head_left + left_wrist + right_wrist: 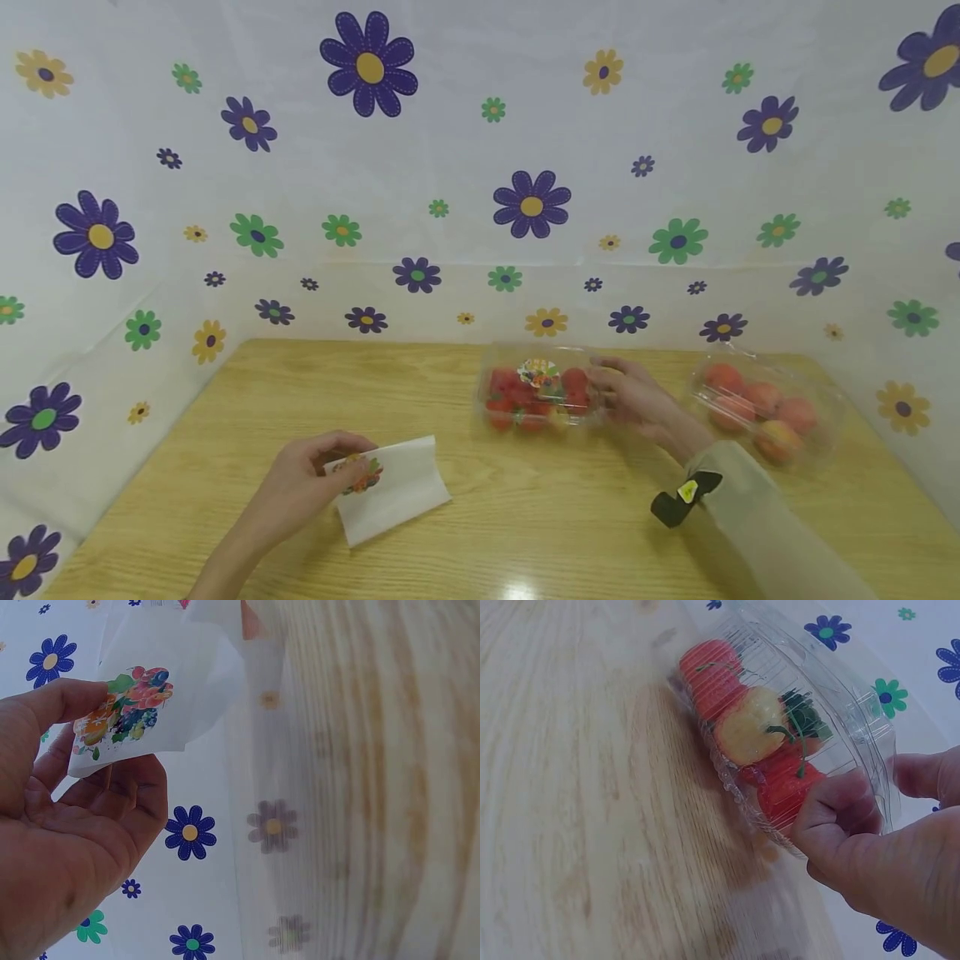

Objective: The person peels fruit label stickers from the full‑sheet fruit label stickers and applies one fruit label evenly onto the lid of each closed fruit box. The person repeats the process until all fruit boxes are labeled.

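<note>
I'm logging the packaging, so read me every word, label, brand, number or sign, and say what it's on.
No text is readable.
Fruit sticker on the clear box in the right hand: orange marks, too blurred.
Fruit picture on the white sheet in the left hand: white marks, too small.
Yellow tag on the black strap: dark mark, too small.

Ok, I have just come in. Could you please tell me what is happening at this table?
The person's left grip pinches a white sheet with a colourful fruit picture on it. The right grip holds the right end of a clear box of strawberries, which carries a similar fruit label. A second clear box, with round reddish fruits, sits farther right on the table, held by neither.
</note>
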### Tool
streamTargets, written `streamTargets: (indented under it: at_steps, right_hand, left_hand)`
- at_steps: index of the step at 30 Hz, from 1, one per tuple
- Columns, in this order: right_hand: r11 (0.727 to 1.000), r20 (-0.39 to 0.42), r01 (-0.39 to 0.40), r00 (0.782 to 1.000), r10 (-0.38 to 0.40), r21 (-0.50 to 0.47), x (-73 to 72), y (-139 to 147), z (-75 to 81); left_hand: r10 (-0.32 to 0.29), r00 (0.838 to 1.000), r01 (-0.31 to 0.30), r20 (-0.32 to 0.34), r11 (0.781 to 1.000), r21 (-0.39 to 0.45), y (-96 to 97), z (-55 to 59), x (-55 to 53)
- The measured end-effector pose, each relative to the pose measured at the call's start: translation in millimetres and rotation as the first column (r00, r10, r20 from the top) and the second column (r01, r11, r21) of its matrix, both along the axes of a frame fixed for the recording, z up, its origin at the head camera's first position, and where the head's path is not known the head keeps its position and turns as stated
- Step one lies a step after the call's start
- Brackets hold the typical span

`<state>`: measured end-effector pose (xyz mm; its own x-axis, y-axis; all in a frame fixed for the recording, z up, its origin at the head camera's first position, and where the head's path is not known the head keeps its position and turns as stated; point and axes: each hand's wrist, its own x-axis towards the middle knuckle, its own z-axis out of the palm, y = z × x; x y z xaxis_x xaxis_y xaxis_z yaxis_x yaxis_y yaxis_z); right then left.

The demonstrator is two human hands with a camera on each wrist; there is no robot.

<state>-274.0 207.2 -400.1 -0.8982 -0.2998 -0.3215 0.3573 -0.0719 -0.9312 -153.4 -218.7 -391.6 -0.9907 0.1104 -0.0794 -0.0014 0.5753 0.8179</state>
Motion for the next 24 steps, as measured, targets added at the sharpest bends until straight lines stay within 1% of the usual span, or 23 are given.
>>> streamTargets:
  at_steps: [7,15,24]
  right_hand:
    - [1.000,-0.001,0.006,1.000,-0.006,0.020,-7.7,0,-0.8]
    - [0.999,0.000,0.020,1.000,-0.020,0.027,-13.6,0,-3.1]
    - [1.000,-0.017,0.005,1.000,-0.005,0.020,-17.2,2,-4.1]
  left_hand:
    - [-0.002,1.000,0.002,-0.020,1.000,-0.024,0.9,0.0,-0.4]
    - [-0.006,1.000,0.005,-0.013,1.000,-0.008,-0.8,0.7,-0.5]
    - [-0.016,1.000,0.017,-0.022,1.000,0.020,-2.7,0.6,-0.3]
